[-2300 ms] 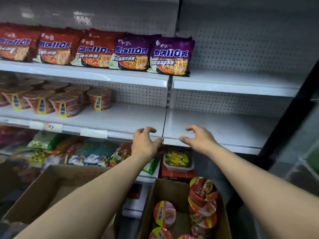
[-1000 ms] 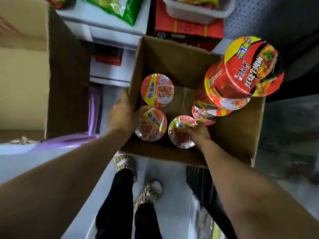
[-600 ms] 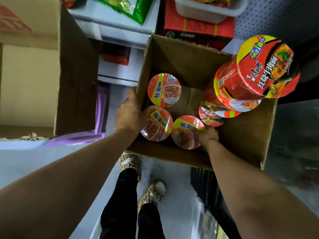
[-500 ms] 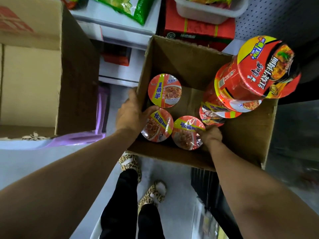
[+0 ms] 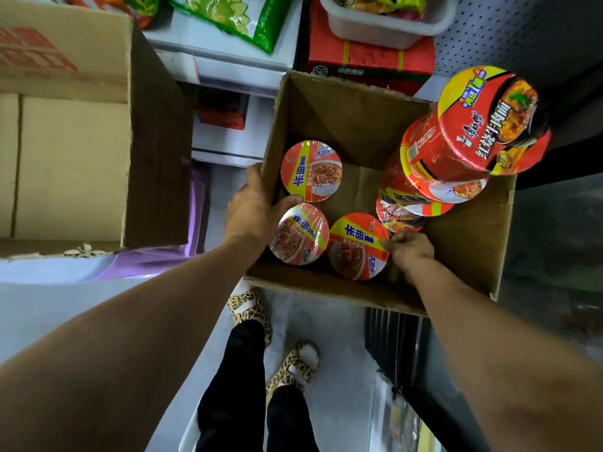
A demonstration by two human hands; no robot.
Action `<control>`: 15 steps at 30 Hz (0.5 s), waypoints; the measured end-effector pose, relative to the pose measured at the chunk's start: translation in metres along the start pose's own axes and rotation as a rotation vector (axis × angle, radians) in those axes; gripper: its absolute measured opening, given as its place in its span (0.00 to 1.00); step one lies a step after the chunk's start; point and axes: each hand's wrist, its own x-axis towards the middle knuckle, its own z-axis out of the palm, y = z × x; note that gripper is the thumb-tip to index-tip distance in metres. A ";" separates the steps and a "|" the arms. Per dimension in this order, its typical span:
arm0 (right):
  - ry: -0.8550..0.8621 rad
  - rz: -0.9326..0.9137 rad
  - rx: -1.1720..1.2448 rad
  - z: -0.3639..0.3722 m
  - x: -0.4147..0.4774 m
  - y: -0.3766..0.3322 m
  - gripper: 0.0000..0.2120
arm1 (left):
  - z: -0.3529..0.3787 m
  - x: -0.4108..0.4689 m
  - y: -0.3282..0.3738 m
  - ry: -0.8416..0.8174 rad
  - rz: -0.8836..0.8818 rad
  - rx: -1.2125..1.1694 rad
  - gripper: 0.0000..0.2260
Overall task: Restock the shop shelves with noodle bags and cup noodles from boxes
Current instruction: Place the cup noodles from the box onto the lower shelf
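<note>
Near-right cup [image 5: 357,246]: upright, lid up, in the near part of the cardboard box [image 5: 359,125]. Right hand [image 5: 409,247] has its fingers curled onto the cup's right rim, pinching at the lid edge. Can't tell if the cup is off the box bottom.

Near-left cup [image 5: 298,238] sits just beside it, same kind, lid up. Rear cup [image 5: 311,171] stands behind that one, close to the left wall.

Left hand [image 5: 251,210] clamps the box's left wall: fingers outside, thumb inside. The thumb lies in the gap between rear cup and near-left cup and touches the near-left lid edge.

Right part of the box: stack of bigger red cups [image 5: 473,135], one on another, with the top lid well above the box rim. The lowest one is just beside the right hand's knuckles.

Left of all this is a second box [image 5: 75,141], open, with a purple sheet [image 5: 156,256] under its near edge. Behind, a green bag [image 5: 235,17] lies on a white shelf [image 5: 228,60]. A red carton [image 5: 368,63] stands next to that, with a white tub [image 5: 385,31] of packets on top.

Near side: the person's black trousers [image 5: 235,386] and leopard-print slippers [image 5: 251,311] on the grey floor [image 5: 326,321].
</note>
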 end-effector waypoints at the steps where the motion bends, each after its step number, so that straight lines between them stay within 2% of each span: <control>1: -0.002 0.010 0.034 -0.004 -0.004 0.001 0.06 | 0.000 -0.001 0.000 -0.006 -0.004 -0.003 0.34; 6: -0.049 0.037 0.223 -0.028 -0.026 0.002 0.10 | -0.002 -0.004 0.004 -0.004 0.005 0.022 0.34; 10: -0.119 -0.036 0.378 -0.047 -0.056 -0.008 0.06 | -0.006 -0.009 0.008 -0.020 0.014 -0.008 0.34; 15: -0.180 -0.134 0.448 -0.064 -0.102 -0.022 0.06 | -0.022 -0.034 0.012 -0.043 0.020 -0.070 0.42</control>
